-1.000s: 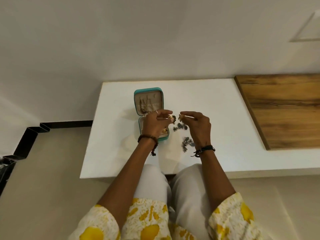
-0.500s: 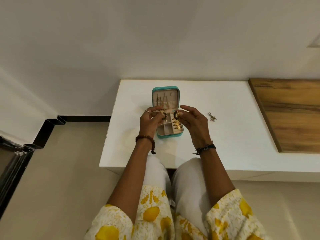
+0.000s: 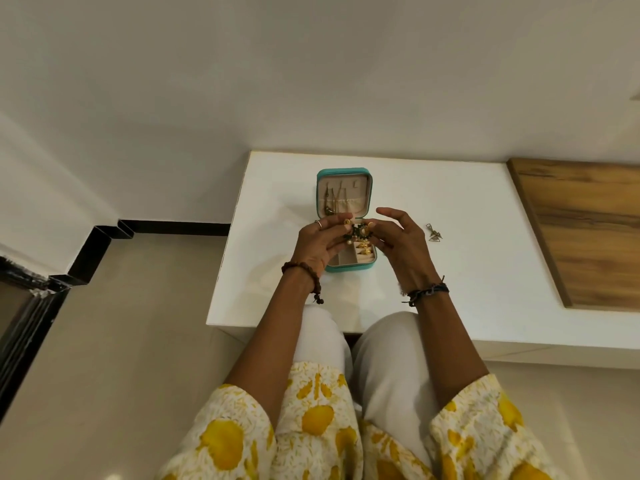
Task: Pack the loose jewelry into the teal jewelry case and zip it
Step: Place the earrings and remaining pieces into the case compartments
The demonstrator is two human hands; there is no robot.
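The teal jewelry case [image 3: 344, 174] lies open on the white table [image 3: 467, 271], its lid flat at the back with chains hanging inside and its beige tray holding gold pieces. Over the tray, my left hand [image 3: 320, 242] and my right hand [image 3: 401, 244] pinch a dark green and gold earring [image 3: 358, 232] between their fingertips. A small pearl-like drop hangs from it. A loose triangular metal earring [image 3: 433, 233] lies on the table to the right of my right hand.
A wooden panel [image 3: 585, 230] covers the table's right part. The wall runs just behind the case. The table's left edge drops to a tiled floor [image 3: 121, 323] with a black skirting.
Both hands carried the earring from beside the case to over its tray and brought it together between the fingertips. The camera view shifted left.
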